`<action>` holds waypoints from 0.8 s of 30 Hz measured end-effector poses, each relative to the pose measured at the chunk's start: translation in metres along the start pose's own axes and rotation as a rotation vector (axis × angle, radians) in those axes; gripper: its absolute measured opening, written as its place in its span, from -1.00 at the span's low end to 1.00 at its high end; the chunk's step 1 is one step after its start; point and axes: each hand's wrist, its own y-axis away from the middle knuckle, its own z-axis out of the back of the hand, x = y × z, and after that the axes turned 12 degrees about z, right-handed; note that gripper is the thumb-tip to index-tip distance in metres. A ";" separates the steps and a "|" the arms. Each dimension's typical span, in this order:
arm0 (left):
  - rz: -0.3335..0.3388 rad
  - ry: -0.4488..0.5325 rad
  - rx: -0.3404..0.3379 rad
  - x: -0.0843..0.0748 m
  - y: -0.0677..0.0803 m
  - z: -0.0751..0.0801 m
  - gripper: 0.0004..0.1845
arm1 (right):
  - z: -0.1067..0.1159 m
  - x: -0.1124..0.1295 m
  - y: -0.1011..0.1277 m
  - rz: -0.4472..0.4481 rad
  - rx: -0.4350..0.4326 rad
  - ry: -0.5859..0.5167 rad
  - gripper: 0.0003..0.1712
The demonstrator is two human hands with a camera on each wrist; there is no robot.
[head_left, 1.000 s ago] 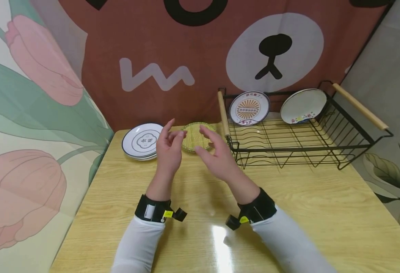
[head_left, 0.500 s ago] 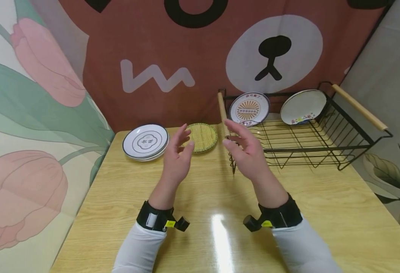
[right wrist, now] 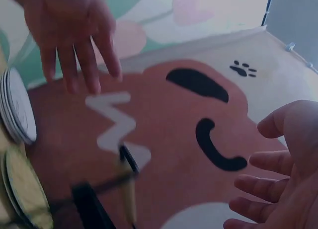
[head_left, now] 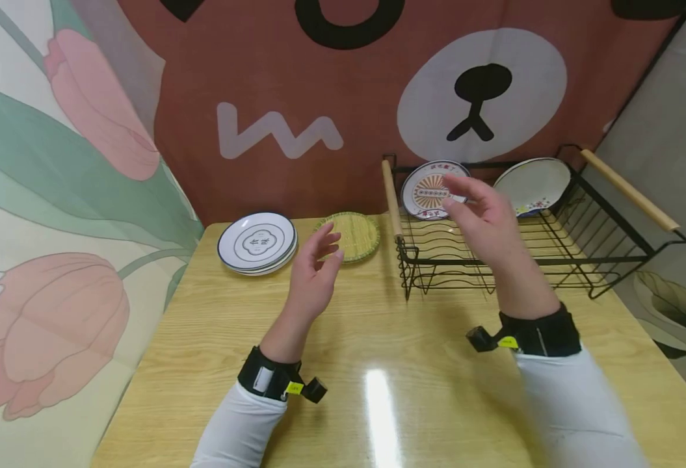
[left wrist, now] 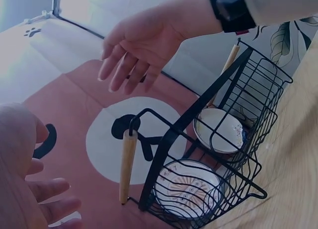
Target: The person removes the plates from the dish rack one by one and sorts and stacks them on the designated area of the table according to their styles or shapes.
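Note:
My left hand hovers over the table with relaxed, slightly bent fingers and nothing in it. In the head view its fingertips overlap the edge of a round woven yellow-green mat. A stack of white plates with blue rims lies to its left. My right hand is raised over the black wire dish rack, fingers loosely spread and holding nothing. In the rack a plate with an orange sunburst leans at the left. A white floral plate leans at the right, partly behind my right hand.
Wooden handles top the rack's ends, the left handle being nearer the mat. A hanging cloth with a bear print backs the wooden table. Floral cloth hangs along the left side.
My right hand has moved right and up, from near the mat to over the rack. My left hand has shifted slightly right. The camera view has turned a little; plates and rack stay put.

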 end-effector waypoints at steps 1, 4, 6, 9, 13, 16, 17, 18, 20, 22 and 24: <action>0.003 -0.001 -0.002 0.000 0.000 0.000 -0.45 | 0.006 -0.003 -0.006 -0.012 -0.003 0.037 -0.55; 0.008 -0.009 -0.007 0.003 -0.001 0.000 -0.45 | 0.023 -0.015 -0.025 -0.051 -0.024 0.121 -0.56; 0.010 -0.015 -0.009 0.003 -0.001 0.000 -0.45 | 0.031 -0.025 -0.040 -0.056 -0.043 0.157 -0.57; 0.016 -0.017 -0.003 0.005 -0.003 0.000 -0.47 | 0.043 -0.040 -0.063 -0.104 -0.020 0.254 -0.54; 0.033 -0.017 0.006 0.007 -0.004 0.000 -0.48 | 0.054 -0.058 -0.090 -0.209 0.068 0.348 -0.47; 0.046 -0.019 0.009 0.009 -0.004 -0.001 -0.47 | 0.061 -0.073 -0.105 -0.251 0.131 0.372 -0.43; 0.050 -0.022 0.010 0.009 -0.004 -0.001 -0.46 | 0.064 -0.079 -0.109 -0.256 0.150 0.378 -0.43; 0.052 -0.026 0.008 0.009 -0.004 -0.001 -0.46 | 0.066 -0.086 -0.113 -0.260 0.171 0.390 -0.43; 0.057 -0.031 0.005 0.008 -0.004 -0.001 -0.45 | 0.068 -0.099 -0.120 -0.250 0.204 0.410 -0.43; 0.063 -0.037 0.001 0.008 -0.004 -0.001 -0.45 | 0.069 -0.114 -0.127 -0.250 0.236 0.423 -0.44; 0.067 -0.040 -0.001 0.008 -0.003 -0.001 -0.46 | 0.068 -0.127 -0.132 -0.261 0.271 0.447 -0.44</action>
